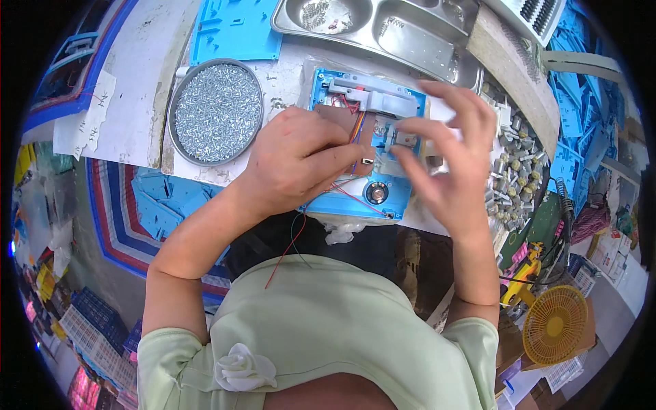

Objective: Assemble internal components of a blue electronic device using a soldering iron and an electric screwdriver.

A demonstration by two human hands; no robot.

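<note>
A blue plastic casing (333,203) lies before me with a grey-white plastic housing (389,102) along its far side and a round speaker (376,193) at the near side. Over its middle is a brown circuit board (336,117) with a strip of coloured wires and a small slide switch. My left hand (297,156) is closed at the board, its thumb and fingertips together by the switch, hiding part of it. Just right of a small clear part with metal (403,139), my right hand (454,147) has its fingers apart, with nothing visible between them. Thin red and dark wires dangle from the casing's near edge.
A round metal bowl of small screws (217,113) stands left of the casing. Behind are a steel compartment tray (417,37) and a blue panel (236,31). To the right lie many small metal motors (516,174), more blue panels (570,102) and a yellow fan (555,324).
</note>
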